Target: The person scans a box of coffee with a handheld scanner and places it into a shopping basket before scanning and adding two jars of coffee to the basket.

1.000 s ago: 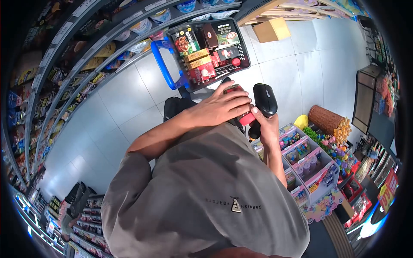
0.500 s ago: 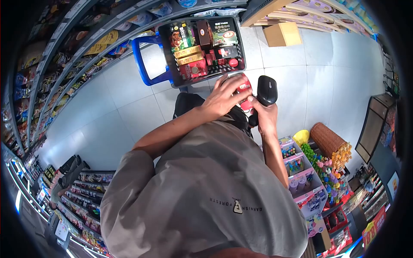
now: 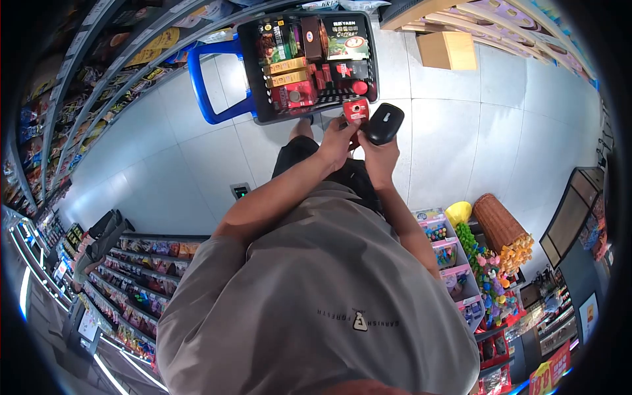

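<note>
My left hand [image 3: 337, 143] is closed on a small red box [image 3: 356, 110] with a dark cup-like picture and white print, held upright just below the basket's near edge. In my right hand [image 3: 382, 160] is a black handheld scanner [image 3: 386, 124], gripped by its handle with its rounded head up. The scanner head is beside the red box, to its right. Above both hands, a black shopping basket [image 3: 253, 105] holds several coffee boxes, among them a green and black coffee box [image 3: 345, 41], a dark brown box [image 3: 311, 38] and yellow boxes [image 3: 286, 72].
The basket sits on a cart with a blue handle [image 3: 197, 85]. Snack shelves [image 3: 125, 72] curve along the left. A cardboard box [image 3: 447, 51] stands on the tiled floor [image 3: 447, 131]. At right are a toy display [image 3: 451, 253] and a wicker basket [image 3: 495, 220]. Another person [image 3: 99, 250] is at far left.
The red box has turned and moved up and left, with my left hand now gripping its lower part. The scanner has moved left and tilted. The basket appears slightly higher in view.
</note>
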Tool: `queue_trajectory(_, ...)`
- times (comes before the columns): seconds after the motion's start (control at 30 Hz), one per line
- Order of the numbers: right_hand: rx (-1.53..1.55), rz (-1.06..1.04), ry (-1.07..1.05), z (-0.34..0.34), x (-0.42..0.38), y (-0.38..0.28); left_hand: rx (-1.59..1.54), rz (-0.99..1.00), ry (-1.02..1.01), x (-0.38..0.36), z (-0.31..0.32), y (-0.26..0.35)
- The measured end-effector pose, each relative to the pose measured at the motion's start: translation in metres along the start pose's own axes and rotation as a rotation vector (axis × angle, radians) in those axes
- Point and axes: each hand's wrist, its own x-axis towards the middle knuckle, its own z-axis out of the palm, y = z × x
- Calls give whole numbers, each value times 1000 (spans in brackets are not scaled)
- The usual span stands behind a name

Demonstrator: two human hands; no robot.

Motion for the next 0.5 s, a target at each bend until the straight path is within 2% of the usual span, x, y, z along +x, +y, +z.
queue_trajectory(0.07, -55, -7, 8, 9, 5, 12, -4, -43, 57, 19, -6, -5)
queue_trajectory(0.2, -74, 23, -74, 19, 19, 30, 16, -93, -2, 53, -24, -8)
queue_trajectory(0.27, -126, 45, -79, 21, 23, 39, -23, -104, 107, 64, -22, -1)
queue_trajectory(0.3, -90, 50, -30, 22, 24, 50, 115, 41, 113, 87, -39, -13)
queue_trajectory(0.33, -56, 57, 18, 22, 23, 58, 120, 31, 115, 107, -51, -16)
queue_trajectory(0.4, -53, 102, 37, 12, 16, 57, 312, -20, 250, 142, -70, -13)
queue_trajectory(0.5, -159, 188, 86, -3, 14, 88, 209, -143, 369, 181, -65, 0)
